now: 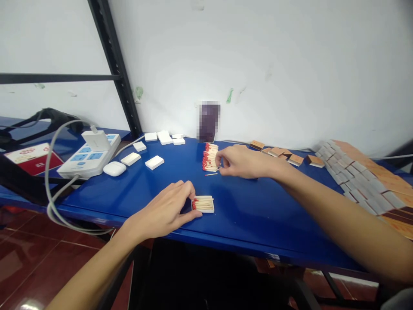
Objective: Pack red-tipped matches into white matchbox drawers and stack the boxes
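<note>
My left hand (171, 209) grips the left end of a small white matchbox tray (209, 210) between thumb and fingers. Inside the tray lie several matches with red heads to the left. Farther back is a pile of loose matches (210, 157), their red heads also on the left side. At the pile's right edge, my right hand (238, 161) has its thumb and forefinger curled in a pinch on match ends; how many it grips is hidden. One single match (211, 174) rests apart, just in front of the pile.
White matchbox trays (155, 162) are scattered at the back left, beside an earbud case (114, 168) and a power strip (93, 155). Orange matchbox sleeves (295, 159) lie behind my right arm, with stacked matchboxes (361, 176) at far right. A phone (208, 122) leans on the wall.
</note>
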A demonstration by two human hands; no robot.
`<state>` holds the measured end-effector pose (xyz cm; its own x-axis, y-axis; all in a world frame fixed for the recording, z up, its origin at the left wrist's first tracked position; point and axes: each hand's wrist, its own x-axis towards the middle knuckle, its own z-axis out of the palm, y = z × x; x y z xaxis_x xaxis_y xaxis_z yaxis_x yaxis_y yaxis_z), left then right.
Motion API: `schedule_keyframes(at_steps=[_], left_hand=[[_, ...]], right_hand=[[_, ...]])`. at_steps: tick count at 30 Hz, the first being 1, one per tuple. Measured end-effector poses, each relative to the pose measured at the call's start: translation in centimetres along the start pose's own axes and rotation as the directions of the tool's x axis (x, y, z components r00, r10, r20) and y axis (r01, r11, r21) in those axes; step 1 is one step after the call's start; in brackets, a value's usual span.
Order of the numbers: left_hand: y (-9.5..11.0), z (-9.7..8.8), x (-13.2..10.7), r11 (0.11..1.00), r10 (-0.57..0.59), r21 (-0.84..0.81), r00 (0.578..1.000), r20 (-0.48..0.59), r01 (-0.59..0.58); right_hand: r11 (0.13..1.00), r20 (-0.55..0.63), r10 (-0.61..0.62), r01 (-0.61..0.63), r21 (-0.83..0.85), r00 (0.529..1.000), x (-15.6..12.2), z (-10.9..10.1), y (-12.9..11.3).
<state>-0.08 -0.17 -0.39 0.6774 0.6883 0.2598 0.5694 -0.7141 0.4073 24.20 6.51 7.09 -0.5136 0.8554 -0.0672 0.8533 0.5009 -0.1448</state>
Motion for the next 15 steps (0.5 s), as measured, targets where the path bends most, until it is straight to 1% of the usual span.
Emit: schedule_keyframes(at_steps=[1, 2, 5, 9, 12, 15], left_hand=[[0.0, 0.0, 0.0, 1.0, 0.017, 0.005, 1.0, 0.009, -0.017], [-0.1, -0.1, 0.0, 0.999, 0.03, 0.01, 0.999, 0.02, -0.03], [-0.1, -0.1, -0.1, 0.999, 0.029, 0.019, 0.999, 0.045, -0.03], [-0.1, 0.0, -0.1, 0.998, -0.054, -0.008, 0.998, 0.044, 0.054], [0.0, 0.0, 0.0, 0.996, -0.073, -0.039, 0.997, 0.04, 0.074], [0.1, -0.1, 0.0, 0.995, -0.068, -0.066, 0.997, 0.043, 0.071]], right_hand=[[0.999, 0.002, 0.012, -0.011, -0.03, 1.0, 0.3, 0.2, 0.5], [0.999, 0.021, -0.009, 0.01, -0.044, 1.0, 0.6, 0.6, 1.0], [0.993, 0.068, -0.116, 0.117, -0.012, 0.991, 1.7, 1.7, 1.5], [0.977, 0.002, -0.213, 0.213, 0.026, 0.977, 2.7, 2.5, 1.6], [0.98, -0.046, -0.198, 0.198, 0.003, 0.979, 2.8, 2.7, 1.5], [0.991, -0.009, -0.136, 0.136, -0.008, 0.991, 2.7, 2.6, 1.4]])
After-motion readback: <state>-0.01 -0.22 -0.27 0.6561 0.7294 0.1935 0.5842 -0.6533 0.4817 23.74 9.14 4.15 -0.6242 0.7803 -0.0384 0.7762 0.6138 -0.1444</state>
